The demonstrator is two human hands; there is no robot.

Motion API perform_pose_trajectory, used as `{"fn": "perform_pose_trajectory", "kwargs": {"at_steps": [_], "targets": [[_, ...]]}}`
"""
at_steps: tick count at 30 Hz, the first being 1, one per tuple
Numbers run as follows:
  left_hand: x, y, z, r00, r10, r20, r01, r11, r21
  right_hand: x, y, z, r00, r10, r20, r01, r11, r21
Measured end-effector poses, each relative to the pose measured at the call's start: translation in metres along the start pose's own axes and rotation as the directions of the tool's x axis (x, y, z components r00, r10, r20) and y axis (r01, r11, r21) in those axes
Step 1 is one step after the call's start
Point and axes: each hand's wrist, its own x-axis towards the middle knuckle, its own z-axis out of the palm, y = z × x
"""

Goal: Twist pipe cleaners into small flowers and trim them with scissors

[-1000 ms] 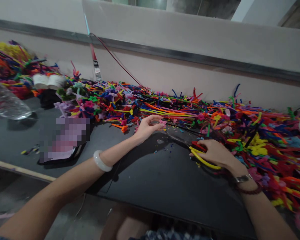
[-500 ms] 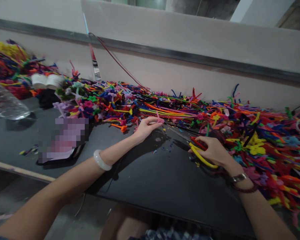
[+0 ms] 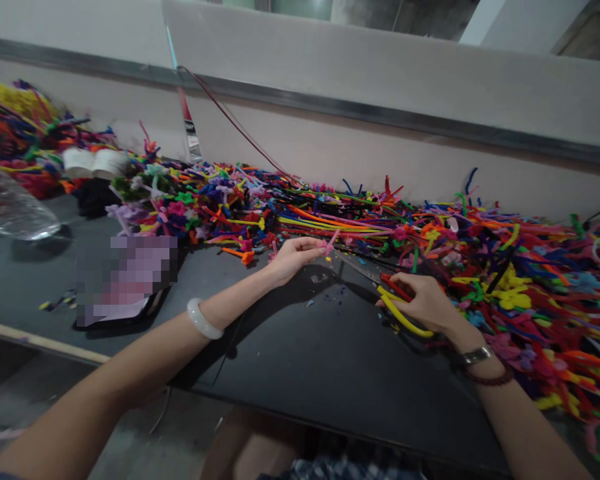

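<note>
Working at a dark table (image 3: 290, 347), both forearms reaching in from below. Left hand (image 3: 293, 260): thumb and fingertips pinched closed on a small pink pipe-cleaner flower (image 3: 329, 245), which is held just above the table, clear of the heap. White bangle (image 3: 203, 319) on that wrist.

Right hand (image 3: 423, 303): curled closed around a yellow and red loop (image 3: 403, 315), its fingers on top and the loop's lower edge resting near the table. Too blurred to tell whether this is pipe cleaner or scissor handles. A thin dark strip (image 3: 357, 268) runs from it toward the pink flower, ending just beside it. Watch (image 3: 475, 357) and bead bracelet (image 3: 486, 379) on the right wrist.

Behind and right of both hands, a long heap of multicoloured pipe-cleaner flowers (image 3: 360, 223) lies against the wall (image 3: 330, 133). Far left on the table: clear plastic bottle (image 3: 10, 203) on its side, white rolls (image 3: 95, 163), and a pixelated object (image 3: 125, 280). Red wire (image 3: 230, 113) runs down the wall.
</note>
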Motion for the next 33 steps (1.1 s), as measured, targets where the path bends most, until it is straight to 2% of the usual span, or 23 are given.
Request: {"fn": "perform_pose_trajectory", "kwargs": {"at_steps": [13,33], "targets": [[-0.0004,-0.0022,-0.0019,0.998,-0.012,0.054,0.009,0.997,0.071,-0.0002,-0.001,-0.0015,1.0,0.005,-0.004,-0.005,1.0,0.01],[-0.0009,-0.0006,-0.0024,0.998,-0.013,0.062,0.011,0.999,0.035,-0.0001,-0.004,-0.0048,1.0,0.002,0.008,-0.003,0.994,0.105]]}}
